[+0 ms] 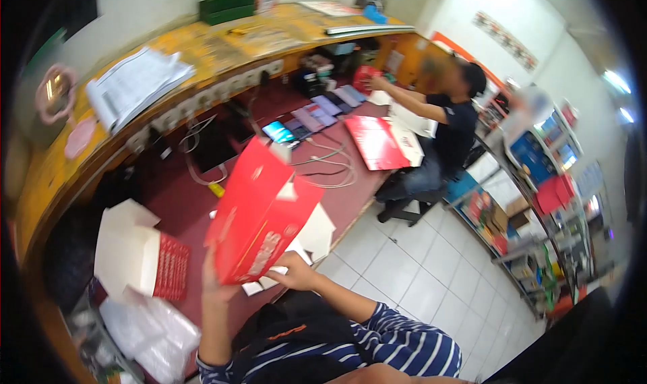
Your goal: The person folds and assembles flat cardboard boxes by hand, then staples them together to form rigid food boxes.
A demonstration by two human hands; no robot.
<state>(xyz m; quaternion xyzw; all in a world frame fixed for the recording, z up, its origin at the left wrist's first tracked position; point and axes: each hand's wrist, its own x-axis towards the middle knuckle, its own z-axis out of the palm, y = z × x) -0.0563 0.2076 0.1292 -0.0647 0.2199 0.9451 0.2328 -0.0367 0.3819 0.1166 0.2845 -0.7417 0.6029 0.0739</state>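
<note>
A red cardboard box (253,212) with white lettering is held up in front of me, tilted, over the dark red table (182,209). My left hand (217,276) grips its lower left edge, the fingers partly hidden behind the card. At its lower right, my right hand (293,271) pinches the edge of a pale flap. White card pieces (317,232) lie under and beside the box. To the left stands an open white and red box (128,259), next to clear plastic wrap (151,333).
Several phones (313,116) and coiled white cables (340,168) lie farther back. A co-worker (455,117) sits at the table's far end, near a flat red box (377,143). Papers (138,84) rest on the raised yellow shelf (269,33). Stocked racks (512,215) stand right.
</note>
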